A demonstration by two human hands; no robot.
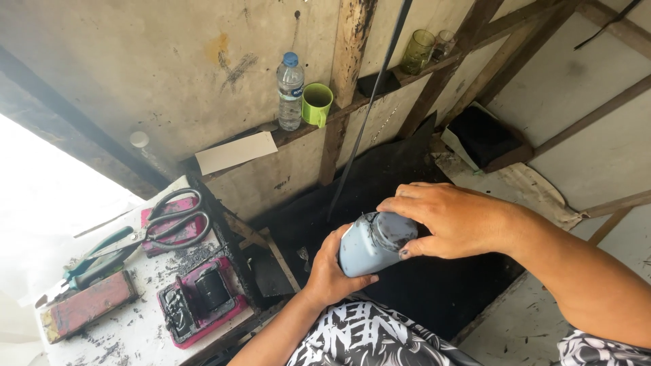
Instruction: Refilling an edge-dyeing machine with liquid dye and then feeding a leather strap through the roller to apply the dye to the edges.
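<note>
Bottle [369, 247], grey and dirty, is gripped at its base by the left hand [332, 268] while the right hand [447, 220] grips its cap, so it could slip and spill.

on wall ledge: clear water bottle [290, 91] with blue cap, upright, just beside green mug [317, 104]; olive glass tumbler [417, 51] further along. pale card [235, 152] leaned below. on stained white table [135, 332]: large scissors [139, 234] laid across pink block [169, 227]; reddish block [85, 305] near edge; pink tray [200, 301] blackened with residue.
</note>
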